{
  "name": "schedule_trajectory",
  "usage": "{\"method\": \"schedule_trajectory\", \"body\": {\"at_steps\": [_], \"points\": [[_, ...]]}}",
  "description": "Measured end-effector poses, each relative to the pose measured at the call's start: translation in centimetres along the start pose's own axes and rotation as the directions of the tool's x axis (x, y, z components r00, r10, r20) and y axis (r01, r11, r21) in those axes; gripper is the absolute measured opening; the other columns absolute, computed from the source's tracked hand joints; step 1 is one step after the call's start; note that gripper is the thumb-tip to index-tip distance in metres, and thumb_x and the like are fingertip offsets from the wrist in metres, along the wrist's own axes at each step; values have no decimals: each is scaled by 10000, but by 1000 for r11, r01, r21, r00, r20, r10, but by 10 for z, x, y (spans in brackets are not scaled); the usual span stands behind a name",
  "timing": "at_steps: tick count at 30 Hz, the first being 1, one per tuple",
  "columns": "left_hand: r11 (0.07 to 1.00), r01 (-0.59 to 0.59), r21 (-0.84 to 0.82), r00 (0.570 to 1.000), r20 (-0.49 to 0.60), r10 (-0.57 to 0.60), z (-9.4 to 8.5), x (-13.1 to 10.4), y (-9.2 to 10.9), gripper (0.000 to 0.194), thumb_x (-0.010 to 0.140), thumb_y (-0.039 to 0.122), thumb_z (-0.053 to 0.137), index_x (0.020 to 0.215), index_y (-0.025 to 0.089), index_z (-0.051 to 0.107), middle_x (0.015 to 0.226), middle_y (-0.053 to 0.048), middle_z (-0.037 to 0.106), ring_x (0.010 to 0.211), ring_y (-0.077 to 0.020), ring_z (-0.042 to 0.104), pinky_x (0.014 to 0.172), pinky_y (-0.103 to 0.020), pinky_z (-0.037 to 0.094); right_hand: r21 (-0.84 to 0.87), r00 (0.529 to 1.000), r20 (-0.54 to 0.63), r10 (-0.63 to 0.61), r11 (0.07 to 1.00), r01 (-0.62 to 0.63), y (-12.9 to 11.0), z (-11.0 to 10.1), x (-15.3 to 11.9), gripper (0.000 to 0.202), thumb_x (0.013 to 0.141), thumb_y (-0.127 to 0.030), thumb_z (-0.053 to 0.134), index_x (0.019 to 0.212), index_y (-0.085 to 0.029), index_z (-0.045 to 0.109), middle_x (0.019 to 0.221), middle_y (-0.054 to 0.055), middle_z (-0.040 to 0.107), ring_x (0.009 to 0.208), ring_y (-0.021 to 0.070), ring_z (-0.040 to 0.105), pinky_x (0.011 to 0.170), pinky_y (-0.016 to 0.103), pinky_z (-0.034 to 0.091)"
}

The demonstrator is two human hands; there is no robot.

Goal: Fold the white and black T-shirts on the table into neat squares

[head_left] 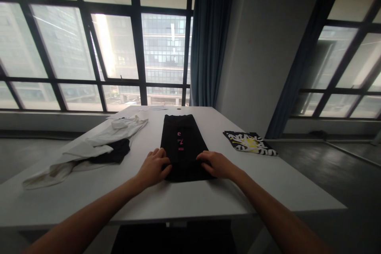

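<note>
A black shirt [186, 164] with small pink print lies on the table in front of me, folded into a long narrow rectangle. Its far end looks slightly curved and uneven. My left hand [154, 165] is at the near left edge, its fingers curled and closed on the cloth. On the opposite side, my right hand [216, 164] pinches the near right edge in the same way. Some fingertips of both hands are hidden against the dark fabric.
The white table [190, 202] carries a loose heap of white clothing [101, 141] with a black piece [116, 152] on the left. A folded black, white and yellow printed garment [250, 143] lies near the right edge. Windows and a blue curtain [210, 39] stand beyond.
</note>
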State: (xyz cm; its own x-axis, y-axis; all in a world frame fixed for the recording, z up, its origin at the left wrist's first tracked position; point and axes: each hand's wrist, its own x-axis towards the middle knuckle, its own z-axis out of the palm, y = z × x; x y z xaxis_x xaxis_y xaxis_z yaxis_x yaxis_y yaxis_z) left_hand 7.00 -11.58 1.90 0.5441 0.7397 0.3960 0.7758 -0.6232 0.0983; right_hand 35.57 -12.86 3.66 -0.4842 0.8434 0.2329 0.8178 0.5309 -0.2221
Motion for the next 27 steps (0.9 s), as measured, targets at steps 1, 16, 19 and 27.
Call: {"method": "schedule_trajectory", "body": {"at_steps": [1,16,19,27], "points": [[1000,10,-22,999,-43,-11,-1,2,0,202,883,344,569,817,227,720,978,-82,612,958,-259,557,854,-426,437,4,1000,-1,5,1000,-5,0,-5,-2,280,828,-164,574,1069,-231,700,1049,47,705,904,193,653,814,291,483],[979,-78,-186,962,243,123,16,12,21,278,853,407,616,1050,229,700,1045,-51,681,941,-241,649,795,-328,495,-46,990,137,19,999,-13,-7,13,5,329,838,-199,625,1150,-238,719,1123,67,681,960,228,664,845,315,479],[987,-106,-118,958,255,133,15,1,13,491,783,489,709,1203,239,659,1129,-79,655,1048,-293,614,887,-390,489,38,991,133,16,999,-21,-3,6,7,275,832,-217,648,1088,-220,748,1078,61,690,929,210,663,833,295,479],[991,-112,-71,958,258,127,16,-6,-5,241,959,279,482,1004,244,716,985,-41,684,875,-213,676,780,-312,499,163,964,251,88,978,-132,3,-1,8,223,746,-216,722,960,-166,758,812,34,703,712,171,623,645,262,440]]}}
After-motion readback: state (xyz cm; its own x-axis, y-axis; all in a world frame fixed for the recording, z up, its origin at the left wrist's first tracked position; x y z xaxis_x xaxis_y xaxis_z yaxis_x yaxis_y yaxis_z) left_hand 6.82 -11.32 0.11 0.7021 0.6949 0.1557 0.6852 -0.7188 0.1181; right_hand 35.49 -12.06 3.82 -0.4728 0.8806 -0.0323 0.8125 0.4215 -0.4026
